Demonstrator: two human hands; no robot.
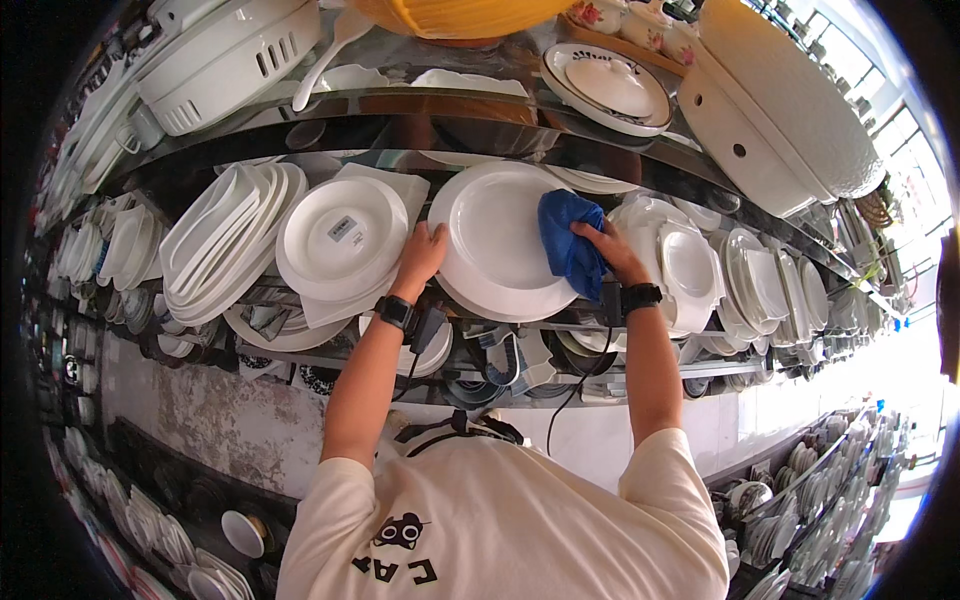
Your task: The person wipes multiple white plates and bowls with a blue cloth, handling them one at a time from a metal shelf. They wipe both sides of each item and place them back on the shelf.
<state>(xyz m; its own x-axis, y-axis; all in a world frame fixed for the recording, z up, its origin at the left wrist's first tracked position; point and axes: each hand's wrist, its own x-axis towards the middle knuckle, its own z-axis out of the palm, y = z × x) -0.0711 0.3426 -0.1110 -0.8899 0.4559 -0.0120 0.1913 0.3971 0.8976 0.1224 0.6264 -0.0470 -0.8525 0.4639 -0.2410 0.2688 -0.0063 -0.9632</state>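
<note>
A large round white plate [499,232] with a wide rim lies on top of at least one similar plate on the middle shelf. My left hand [424,259] grips its left edge, thumb up on the rim and the other fingers largely hidden. In my right hand [611,244] is a crumpled blue cloth [566,240], which lies over the right part of the plate's rim. Just left of my left hand, a round white dish [341,259] bearing a sticker sits on a stack with squarish plates. Stacked small white dishes [686,262] are right of my right hand.
Above runs a glass-topped shelf with a white spoon [330,64], a lidded dish [607,86], a large yellow bowl [461,19] and a big oval basin [780,112] overhanging at right. Slanted oval plates [232,232] crowd the left. Black cables [574,405] hang from both wrists.
</note>
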